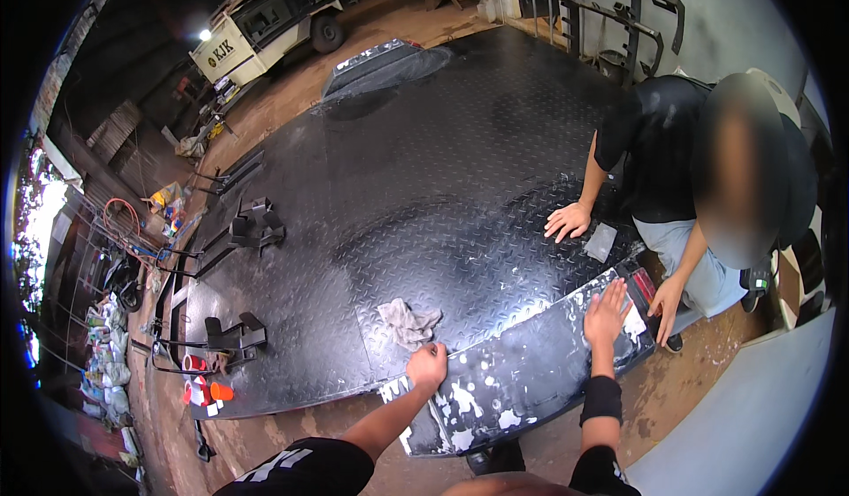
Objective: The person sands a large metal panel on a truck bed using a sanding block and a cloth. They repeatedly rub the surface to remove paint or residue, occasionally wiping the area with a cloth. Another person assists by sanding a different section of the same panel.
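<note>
Head view: resting open, flat right hand (605, 316) on long, white-patched black panel (526, 368) along black diamond-plate deck (416, 248); curling left hand (427, 366) closed beside crumpled grey cloth (409, 323), cannot tell if gripping anything.

Vehicle-body workshop indicated. Dark panel (522, 368), marked with white patches, seen beneath right fingers (613, 294); red lamp (643, 287) set into its end, just right of them. Diamond-plate deck (424, 160) spread beyond both hands' fingers. Black metal brackets (250, 231) seen well left of left fingers (434, 352). Cream wheeled vehicle (256, 51) parked far beyond. Dark metal frames (636, 5) set against pale wall (734, 32), beyond right fingers.
</note>
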Demonstrator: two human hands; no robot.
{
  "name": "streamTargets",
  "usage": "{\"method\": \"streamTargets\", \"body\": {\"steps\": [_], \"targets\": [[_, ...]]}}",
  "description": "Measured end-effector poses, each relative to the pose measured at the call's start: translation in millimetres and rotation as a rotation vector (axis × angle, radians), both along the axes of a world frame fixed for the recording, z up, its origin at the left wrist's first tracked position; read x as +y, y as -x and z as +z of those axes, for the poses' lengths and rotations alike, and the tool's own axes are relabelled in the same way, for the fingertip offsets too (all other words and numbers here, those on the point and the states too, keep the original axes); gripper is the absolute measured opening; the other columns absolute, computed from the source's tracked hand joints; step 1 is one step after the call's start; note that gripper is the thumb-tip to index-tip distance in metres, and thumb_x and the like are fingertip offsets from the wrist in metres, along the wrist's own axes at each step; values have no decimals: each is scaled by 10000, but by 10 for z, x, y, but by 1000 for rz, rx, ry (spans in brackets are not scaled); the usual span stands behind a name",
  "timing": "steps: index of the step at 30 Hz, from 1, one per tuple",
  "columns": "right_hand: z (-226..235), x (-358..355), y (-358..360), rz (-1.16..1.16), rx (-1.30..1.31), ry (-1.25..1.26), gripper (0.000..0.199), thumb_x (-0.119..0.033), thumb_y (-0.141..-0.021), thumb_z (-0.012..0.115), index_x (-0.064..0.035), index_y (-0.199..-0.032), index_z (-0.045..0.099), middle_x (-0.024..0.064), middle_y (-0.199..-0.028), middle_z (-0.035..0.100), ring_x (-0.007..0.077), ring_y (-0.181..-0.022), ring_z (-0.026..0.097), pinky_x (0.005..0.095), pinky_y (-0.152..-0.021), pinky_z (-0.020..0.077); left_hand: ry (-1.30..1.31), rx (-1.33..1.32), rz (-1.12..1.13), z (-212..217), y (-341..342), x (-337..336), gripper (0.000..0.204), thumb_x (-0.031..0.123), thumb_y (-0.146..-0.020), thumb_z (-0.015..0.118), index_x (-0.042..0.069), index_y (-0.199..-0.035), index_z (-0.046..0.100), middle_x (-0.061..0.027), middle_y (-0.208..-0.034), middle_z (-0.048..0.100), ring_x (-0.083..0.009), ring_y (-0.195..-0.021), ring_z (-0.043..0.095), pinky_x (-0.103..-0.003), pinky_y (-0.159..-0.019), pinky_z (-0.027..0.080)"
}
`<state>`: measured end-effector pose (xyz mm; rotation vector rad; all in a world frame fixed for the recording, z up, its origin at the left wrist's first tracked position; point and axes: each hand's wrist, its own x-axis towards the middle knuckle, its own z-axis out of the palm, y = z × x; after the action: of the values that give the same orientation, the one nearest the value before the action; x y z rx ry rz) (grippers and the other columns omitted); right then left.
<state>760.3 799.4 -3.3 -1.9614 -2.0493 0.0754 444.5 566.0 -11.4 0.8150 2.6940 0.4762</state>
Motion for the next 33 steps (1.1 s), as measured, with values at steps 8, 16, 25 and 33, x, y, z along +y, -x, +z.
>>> {"method": "streamTargets", "body": {"steps": [8,16,25,33], "targets": [[118,-1225,-111,110,-23,196,657,-300,-1004,363,56,-1535,211,192,-1630,185,312,-1523,137,539,-1217,37,19,-38,13,-40,17,-97,459,475,-896,485,107,-901,758,-202,-921,720,-401,-909,680,-495,-836,513],[-135,-1133,-192,-126,-111,54,637,-327,-1043,336,41,-1544,199,167,-1642,162,271,-1530,120,546,-1210,71,43,-48,-2,-6,10,-59,458,480,-901,477,120,-954,756,-194,-954,721,-385,-939,674,-481,-842,510],[46,-315,-631,-416,-83,188,639,-352,-1056,294,48,-1543,189,186,-1636,164,287,-1523,142,541,-1211,73,23,-18,-5,56,-28,0,455,471,-902,485,109,-954,755,-202,-923,718,-401,-892,681,-495,-811,518],[22,-1391,-274,-92,-84,190,680,-328,-1021,350,85,-1532,176,223,-1633,133,349,-1524,101,554,-1208,42,-34,18,-10,15,-9,-68,440,449,-902,493,89,-841,738,-191,-850,710,-395,-868,667,-499,-790,515]]}}
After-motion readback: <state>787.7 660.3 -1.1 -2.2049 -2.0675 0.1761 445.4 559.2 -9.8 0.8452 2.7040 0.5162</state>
